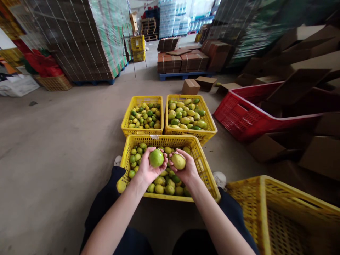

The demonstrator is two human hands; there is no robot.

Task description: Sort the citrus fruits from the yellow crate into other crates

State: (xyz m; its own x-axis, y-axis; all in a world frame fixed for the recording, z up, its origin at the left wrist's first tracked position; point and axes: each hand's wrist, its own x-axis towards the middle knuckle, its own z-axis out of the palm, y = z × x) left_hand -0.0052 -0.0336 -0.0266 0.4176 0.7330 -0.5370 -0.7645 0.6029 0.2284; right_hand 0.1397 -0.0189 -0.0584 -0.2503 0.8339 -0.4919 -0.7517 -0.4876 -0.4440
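Over the near yellow crate [170, 198], both of my hands are held close together, palms up. My left hand [146, 171] is closed round a round green lime [156, 158]. In my right hand [188, 171] sits a yellowish-green lemon [178, 161], gripped by curled fingers. The two fruits are side by side with a small gap. Beneath them the near crate holds many mixed green and yellow fruits [170, 190], partly hidden by my hands and wrists.
Beyond stand a left yellow crate [142, 131] of small fruits and a right yellow crate [191, 132] of longer ones. A red crate [239, 117] with cardboard is at right, a large yellow crate [261, 198] at lower right. Boxes sit on a blue pallet [183, 75] behind.
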